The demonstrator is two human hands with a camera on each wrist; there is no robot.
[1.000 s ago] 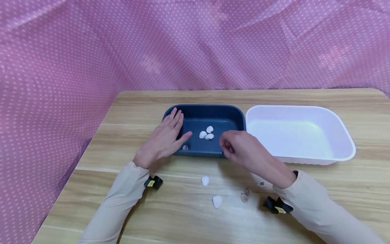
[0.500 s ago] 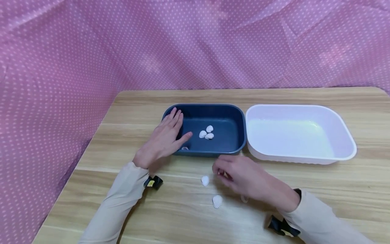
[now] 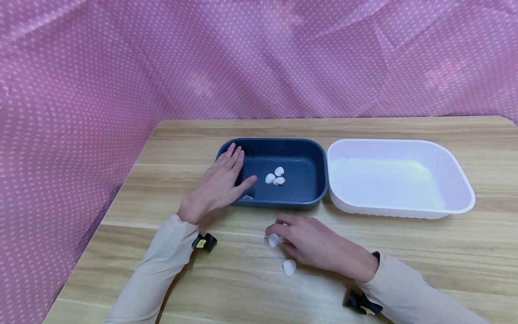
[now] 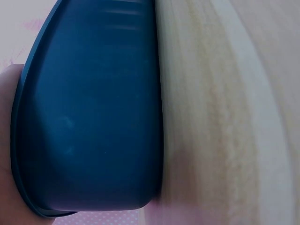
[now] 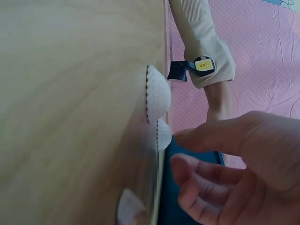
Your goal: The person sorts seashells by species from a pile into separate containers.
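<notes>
The right hand (image 3: 311,243) touched a white shell (image 3: 273,240) on the bench (image 3: 162,279), fingers loosely curled. Only the right wrist view showed them apart. The left hand (image 3: 218,184) lay flat on the blue tray (image 3: 307,180).

blue bin (image 3: 311,180) blocks ahead of right grip (image 3: 311,243); bare table (image 3: 243,288) nearer.

Left hand (image 3: 216,186) is lying flat, palm down, fingers straight and close together, thumb (image 3: 245,183) splaying out to the side. Left forearm, in a beige sleeve (image 3: 155,270), is running in from the lower left.

Right hand (image 3: 305,243) is sitting low, palm down, fingers loosely curling; in the right wrist view the thumb (image 5: 220,136) is extending above the bent fingers (image 5: 197,180), a gap apparently showing between them. Right forearm is angling in from the lower right.
</notes>
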